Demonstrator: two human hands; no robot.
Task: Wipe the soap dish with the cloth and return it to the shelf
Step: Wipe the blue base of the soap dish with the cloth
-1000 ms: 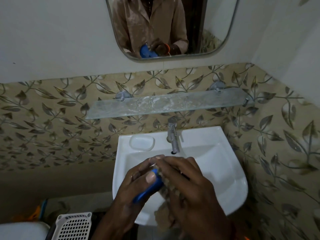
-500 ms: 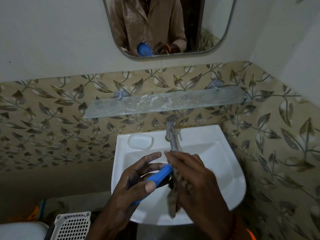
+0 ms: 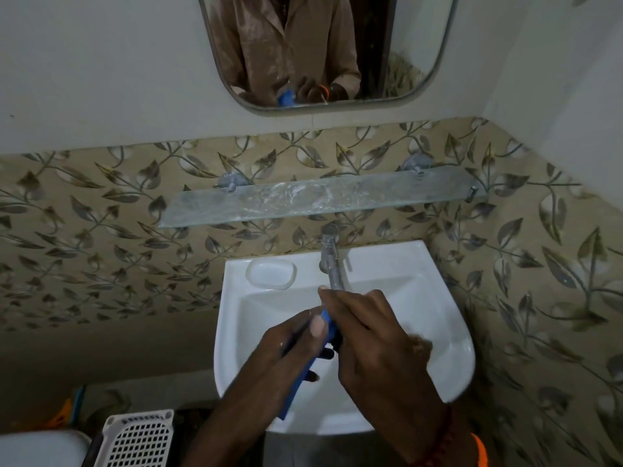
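Note:
My left hand [image 3: 290,348] grips a blue soap dish [image 3: 300,379], held on edge over the white basin [image 3: 438,318]. Only the dish's thin blue rim shows between my hands. My right hand [image 3: 374,338] presses against the dish's right face with a brownish cloth [image 3: 421,345]; just a tuft of that cloth sticks out past my knuckles, the rest is hidden under the palm. The glass shelf [image 3: 323,200] runs along the leaf-patterned wall above the tap, smeared white and bare.
A metal tap [image 3: 332,261] stands just beyond my right fingertips. A moulded soap recess [image 3: 271,273] sits on the basin's left rim. A mirror [image 3: 323,48] hangs above. A white perforated basket [image 3: 136,439] stands at lower left.
The soap dish has turned from a slanted hold to nearly on edge, its lower end now pointing down. My right hand has slid over its face, covering most of the cloth.

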